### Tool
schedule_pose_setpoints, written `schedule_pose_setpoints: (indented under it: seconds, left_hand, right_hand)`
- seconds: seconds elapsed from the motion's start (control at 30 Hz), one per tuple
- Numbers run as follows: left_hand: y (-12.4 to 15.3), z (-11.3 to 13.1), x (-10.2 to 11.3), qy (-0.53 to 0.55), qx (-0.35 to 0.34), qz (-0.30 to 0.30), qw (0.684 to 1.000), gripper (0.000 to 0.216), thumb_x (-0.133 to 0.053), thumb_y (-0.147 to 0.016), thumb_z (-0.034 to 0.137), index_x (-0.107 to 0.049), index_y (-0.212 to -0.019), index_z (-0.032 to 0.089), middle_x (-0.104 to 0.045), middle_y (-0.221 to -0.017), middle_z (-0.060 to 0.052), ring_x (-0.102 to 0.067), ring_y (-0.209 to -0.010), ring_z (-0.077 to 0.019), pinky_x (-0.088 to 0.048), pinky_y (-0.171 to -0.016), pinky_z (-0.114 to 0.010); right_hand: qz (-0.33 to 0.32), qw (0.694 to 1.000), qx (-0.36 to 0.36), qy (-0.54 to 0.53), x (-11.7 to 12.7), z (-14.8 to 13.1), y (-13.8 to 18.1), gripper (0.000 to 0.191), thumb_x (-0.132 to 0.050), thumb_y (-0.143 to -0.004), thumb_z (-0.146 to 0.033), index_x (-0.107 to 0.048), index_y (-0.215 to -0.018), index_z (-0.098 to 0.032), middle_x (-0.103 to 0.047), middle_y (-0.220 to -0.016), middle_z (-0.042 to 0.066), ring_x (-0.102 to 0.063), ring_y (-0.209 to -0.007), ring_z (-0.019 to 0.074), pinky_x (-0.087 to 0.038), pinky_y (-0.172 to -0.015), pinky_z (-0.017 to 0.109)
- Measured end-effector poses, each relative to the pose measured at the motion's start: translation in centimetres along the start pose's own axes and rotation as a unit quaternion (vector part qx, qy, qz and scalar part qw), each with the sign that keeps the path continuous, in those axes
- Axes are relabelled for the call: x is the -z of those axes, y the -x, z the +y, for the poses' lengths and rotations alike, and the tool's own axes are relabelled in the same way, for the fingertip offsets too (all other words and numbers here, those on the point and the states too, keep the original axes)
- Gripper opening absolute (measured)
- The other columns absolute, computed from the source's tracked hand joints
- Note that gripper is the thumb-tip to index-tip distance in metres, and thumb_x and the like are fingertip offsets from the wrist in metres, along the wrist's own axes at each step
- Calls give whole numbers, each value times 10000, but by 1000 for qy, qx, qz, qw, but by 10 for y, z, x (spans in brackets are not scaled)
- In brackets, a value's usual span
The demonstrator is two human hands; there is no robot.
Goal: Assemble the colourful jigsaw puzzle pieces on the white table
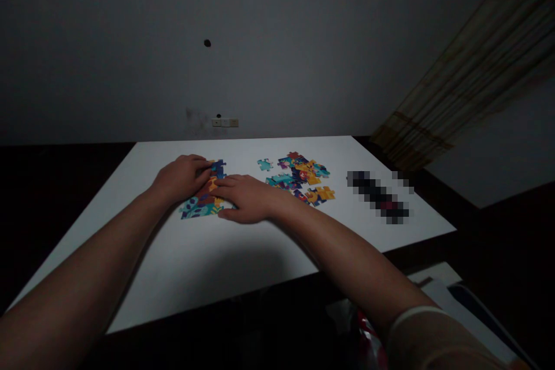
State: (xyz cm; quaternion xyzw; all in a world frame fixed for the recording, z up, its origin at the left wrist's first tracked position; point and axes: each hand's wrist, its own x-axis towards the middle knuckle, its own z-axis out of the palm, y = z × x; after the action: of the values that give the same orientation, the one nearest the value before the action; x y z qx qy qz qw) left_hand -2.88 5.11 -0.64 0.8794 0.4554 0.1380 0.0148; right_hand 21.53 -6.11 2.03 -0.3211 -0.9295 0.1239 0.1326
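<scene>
A partly joined colourful jigsaw block lies on the white table. My left hand rests on its upper left part, fingers curled down onto the pieces. My right hand lies on its right edge, fingers stretched leftward and pressed flat on the pieces. A heap of loose puzzle pieces sits just right of my right hand, with a single teal piece apart from it.
A blurred dark object lies on the table's right side. The wall behind has a socket plate. A striped curtain hangs at right. Bags or papers sit below the table's near right corner.
</scene>
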Motion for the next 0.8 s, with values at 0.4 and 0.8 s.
schedule_pose_setpoints:
  seconds: [0.4, 0.8]
  left_hand:
    - [1, 4, 2, -8, 5, -9, 1000, 574, -441, -1040, 530, -788, -1409, 259, -747, -1430, -124, -672, -1322, -359, -558, -1056, -467]
    - [1, 6, 4, 3, 2, -4, 1000, 582, -453, -1022, 545, -802, -1389, 259, -770, -1383, -131, -688, -1274, -365, -560, -1049, -475]
  right_hand:
    - [-2, 1000, 10, 23, 3, 5, -1, 435, -451, -1169, -466, -671, -1418, -185, -693, -1450, 151, -624, -1316, 291, -455, -1135, 462]
    - [47, 958, -264, 98, 70, 26, 34, 311, -628, -1003, -200, -800, -1263, -206, -782, -1287, 176, -706, -1138, 370, -513, -980, 469]
